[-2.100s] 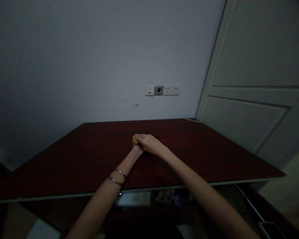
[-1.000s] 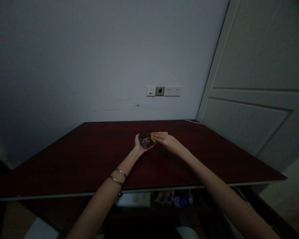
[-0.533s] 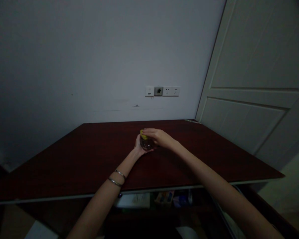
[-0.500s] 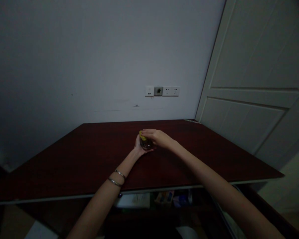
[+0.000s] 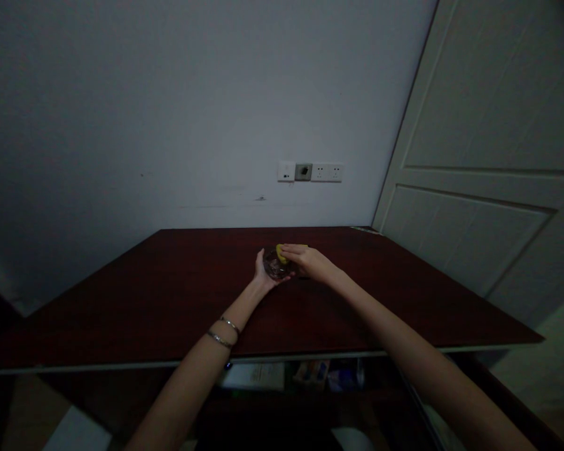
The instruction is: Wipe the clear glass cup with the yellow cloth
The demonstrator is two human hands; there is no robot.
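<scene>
A small clear glass dish (image 5: 275, 268) sits on the dark red table (image 5: 169, 300), a little beyond its middle. My left hand (image 5: 263, 274) cups the dish from the left side, fingers curled round it. My right hand (image 5: 308, 260) is closed on a yellow sponge (image 5: 281, 254) and presses it onto the far right rim of the dish. Two thin bracelets (image 5: 223, 332) ring my left wrist.
A white wall rises behind the table, with a row of sockets (image 5: 310, 171) above its far edge. A white panelled door (image 5: 489, 163) stands at the right. Below the table's near edge, books and small boxes (image 5: 286, 374) lie on a shelf.
My right hand has kept moving the sponge over the dish, from its left side to its right, back to the top, and now to the far right rim. My left hand has stayed put.
</scene>
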